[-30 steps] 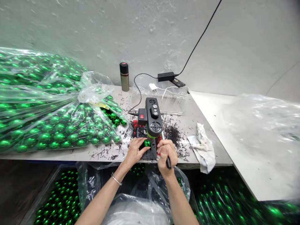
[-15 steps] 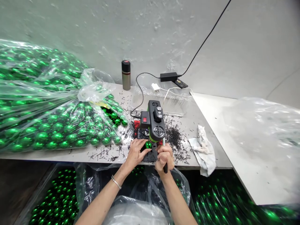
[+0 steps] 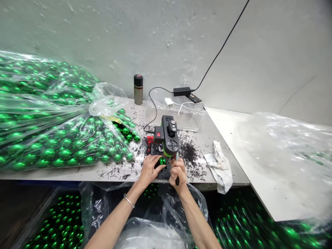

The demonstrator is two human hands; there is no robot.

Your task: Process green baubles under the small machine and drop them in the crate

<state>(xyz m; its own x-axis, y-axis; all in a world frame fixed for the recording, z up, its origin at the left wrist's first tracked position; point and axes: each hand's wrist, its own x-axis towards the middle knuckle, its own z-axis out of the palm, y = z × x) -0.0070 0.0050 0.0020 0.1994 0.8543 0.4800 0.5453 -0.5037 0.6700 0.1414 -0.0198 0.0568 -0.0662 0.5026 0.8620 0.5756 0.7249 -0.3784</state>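
Observation:
A small black bench machine (image 3: 169,136) with a red switch and round vents stands on the grey table. Beneath its front end sits a shiny green ball (image 3: 162,160). My left hand (image 3: 151,168) has its thumb and fingers closed around the ball from the left. On the right, my right hand (image 3: 178,172) is wrapped round a lever (image 3: 177,180) with a black handle and a metal rod. Small black pieces (image 3: 189,151) lie heaped beside the machine.
A clear bag of green balls (image 3: 62,141) covers the table's left side. Behind the machine are a flask (image 3: 138,90), a power adapter (image 3: 182,91) and a clear tray (image 3: 155,112). A cloth (image 3: 220,167) hangs over the front edge. Clear plastic (image 3: 287,155) lies at right.
The view has shifted slightly, so the table objects sit a little lower and mostly further left. My right hand and the lever are slightly nearer my left hand, which still holds the ball.

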